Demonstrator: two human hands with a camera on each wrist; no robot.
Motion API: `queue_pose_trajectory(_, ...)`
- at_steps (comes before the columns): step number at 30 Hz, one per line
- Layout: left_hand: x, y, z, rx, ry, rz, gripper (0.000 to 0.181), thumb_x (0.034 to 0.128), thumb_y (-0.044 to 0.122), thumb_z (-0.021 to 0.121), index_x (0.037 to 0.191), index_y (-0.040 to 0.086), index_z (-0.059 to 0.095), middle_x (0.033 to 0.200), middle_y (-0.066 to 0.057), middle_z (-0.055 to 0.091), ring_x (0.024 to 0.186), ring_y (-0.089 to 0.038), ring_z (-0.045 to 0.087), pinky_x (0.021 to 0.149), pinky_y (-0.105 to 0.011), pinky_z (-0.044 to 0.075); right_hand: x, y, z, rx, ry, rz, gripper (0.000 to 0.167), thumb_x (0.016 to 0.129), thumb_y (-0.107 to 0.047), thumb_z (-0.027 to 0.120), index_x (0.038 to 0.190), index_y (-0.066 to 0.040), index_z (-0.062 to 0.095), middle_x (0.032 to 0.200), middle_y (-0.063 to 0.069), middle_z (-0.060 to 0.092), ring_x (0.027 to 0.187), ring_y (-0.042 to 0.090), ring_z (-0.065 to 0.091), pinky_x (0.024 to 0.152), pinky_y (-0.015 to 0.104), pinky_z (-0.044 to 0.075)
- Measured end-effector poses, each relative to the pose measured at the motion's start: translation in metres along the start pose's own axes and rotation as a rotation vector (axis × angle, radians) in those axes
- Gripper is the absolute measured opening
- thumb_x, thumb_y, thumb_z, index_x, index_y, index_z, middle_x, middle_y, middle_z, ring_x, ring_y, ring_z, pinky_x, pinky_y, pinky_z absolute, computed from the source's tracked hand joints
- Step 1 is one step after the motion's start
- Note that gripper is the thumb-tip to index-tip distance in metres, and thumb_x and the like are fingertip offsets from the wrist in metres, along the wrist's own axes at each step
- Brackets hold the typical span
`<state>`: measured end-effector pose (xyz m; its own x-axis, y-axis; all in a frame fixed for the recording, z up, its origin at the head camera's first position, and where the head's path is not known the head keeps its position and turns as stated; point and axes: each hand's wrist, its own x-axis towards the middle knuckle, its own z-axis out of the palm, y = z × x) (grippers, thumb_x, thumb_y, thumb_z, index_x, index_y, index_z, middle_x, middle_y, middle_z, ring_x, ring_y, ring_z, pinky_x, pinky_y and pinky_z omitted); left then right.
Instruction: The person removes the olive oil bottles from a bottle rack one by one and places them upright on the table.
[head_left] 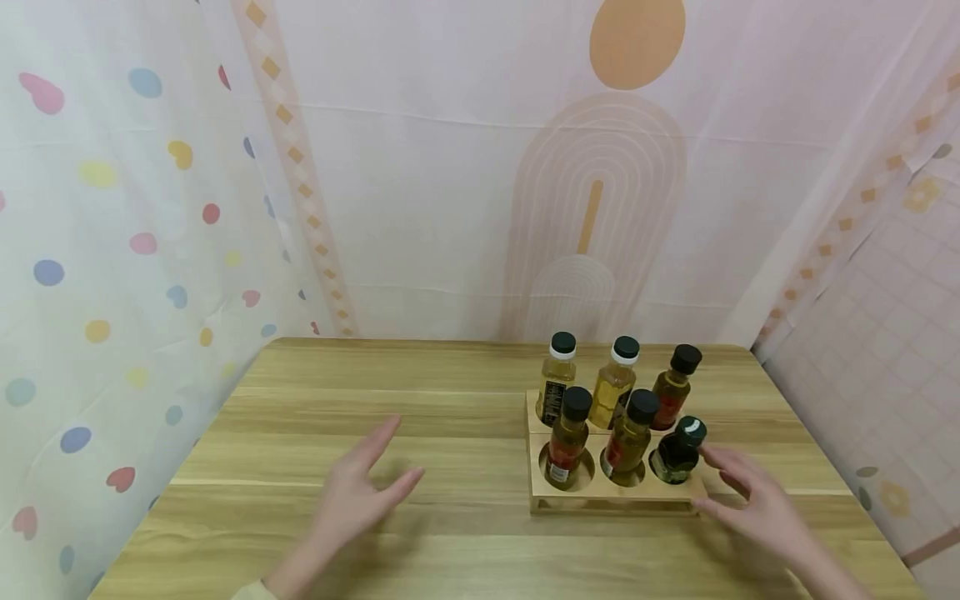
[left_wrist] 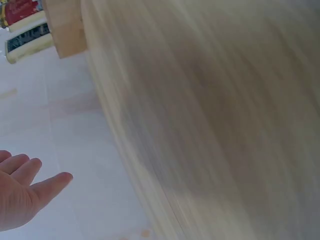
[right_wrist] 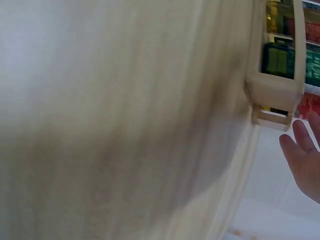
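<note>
By the wooden bottle rack (head_left: 596, 493), the right hand (head_left: 757, 504) looks mid-reach or mid-release, fingers spread like on the left hand (head_left: 354, 493), so gripping'd mean curling them in.

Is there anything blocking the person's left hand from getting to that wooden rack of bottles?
Nothing visible does. In the head view, only tabletop lies between the left hand and the near side of the wooden rack; the bottles all stand within the rack.

Rack (head_left: 597, 442) in high head, low wrist views
</note>
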<state>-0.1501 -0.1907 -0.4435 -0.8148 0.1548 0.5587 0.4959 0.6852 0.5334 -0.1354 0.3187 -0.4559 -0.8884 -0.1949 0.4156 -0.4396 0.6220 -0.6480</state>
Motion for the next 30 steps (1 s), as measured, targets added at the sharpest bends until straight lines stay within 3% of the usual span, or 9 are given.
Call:
queue_pose_trajectory(4, 0.003, 0.009, 0.01, -0.073, 0.03, -0.001, 0.071, 0.075, 0.021, 0.086, 0.137, 0.001, 0.057, 0.132, -0.018, 0.06, 0.119, -0.04, 0.058, 0.095, -0.054, 0.048, -0.004, 0.003, 0.007, 0.106, -0.007, 0.042, 0.064, 0.075, 0.004, 0.083, 0.131, 0.014, 0.054, 0.127, -0.009, 0.054, 0.11, -0.012, 0.048, 0.087, 0.01, 0.047)
queue_pose_trajectory(6, 0.005, 0.014, 0.016, -0.11, 0.045, 0.022, 0.07, 0.0744, 0.018, 0.086, 0.136, 0.001, 0.058, 0.131, -0.017, 0.061, 0.118, -0.039, 0.059, 0.093, -0.052, 0.05, -0.005, 0.003, 0.009, 0.142, -0.014, 0.088, 0.062, 0.077, 0.005, 0.081, 0.132, 0.015, 0.053, 0.126, -0.013, 0.05, 0.107, -0.01, 0.051, 0.085, 0.014, 0.05)
queue_pose_trajectory(11, 0.01, 0.024, 0.032, -0.191, 0.037, 0.065, 0.068, 0.074, 0.014, 0.086, 0.135, 0.0, 0.058, 0.131, -0.013, 0.062, 0.117, -0.032, 0.061, 0.09, -0.048, 0.053, -0.004, 0.001, 0.011, 0.166, -0.039, 0.208, 0.061, 0.082, 0.0, 0.079, 0.135, 0.014, 0.051, 0.13, 0.021, 0.052, 0.102, -0.01, 0.052, 0.081, 0.019, 0.054)
queue_pose_trajectory(13, 0.013, 0.029, 0.038, -0.209, 0.011, 0.059, 0.068, 0.075, 0.015, 0.086, 0.136, 0.001, 0.058, 0.131, -0.011, 0.063, 0.117, -0.03, 0.061, 0.093, -0.048, 0.052, -0.004, 0.001, 0.01, 0.166, -0.052, 0.246, 0.062, 0.084, -0.002, 0.078, 0.136, 0.012, 0.05, 0.131, 0.028, 0.05, 0.101, -0.011, 0.051, 0.08, 0.019, 0.055)
queue_pose_trajectory(20, 0.022, 0.045, 0.058, -0.266, -0.068, 0.051, 0.073, 0.0762, 0.021, 0.086, 0.14, 0.005, 0.055, 0.132, -0.011, 0.062, 0.119, -0.028, 0.06, 0.099, -0.051, 0.047, -0.002, 0.002, 0.011, 0.167, -0.072, 0.265, 0.057, 0.086, -0.004, 0.076, 0.135, 0.011, 0.052, 0.13, 0.027, 0.052, 0.1, -0.01, 0.052, 0.08, 0.019, 0.054)
queue_pose_trajectory(25, 0.029, 0.058, 0.07, -0.292, -0.115, 0.021, 0.075, 0.076, 0.026, 0.086, 0.142, 0.009, 0.054, 0.133, -0.005, 0.062, 0.12, -0.024, 0.058, 0.101, -0.053, 0.044, -0.003, 0.005, 0.012, 0.146, -0.067, 0.249, 0.052, 0.086, -0.004, 0.076, 0.131, 0.012, 0.055, 0.127, 0.027, 0.054, 0.098, -0.01, 0.053, 0.08, 0.019, 0.054)
queue_pose_trajectory(30, 0.038, 0.07, 0.081, -0.278, -0.15, 0.048, 0.076, 0.076, 0.028, 0.086, 0.142, 0.008, 0.053, 0.134, -0.006, 0.062, 0.122, -0.024, 0.057, 0.104, -0.052, 0.042, -0.003, 0.006, 0.013, 0.126, -0.07, 0.243, 0.051, 0.086, -0.004, 0.076, 0.131, 0.012, 0.056, 0.127, 0.028, 0.054, 0.098, -0.011, 0.053, 0.081, 0.019, 0.054)
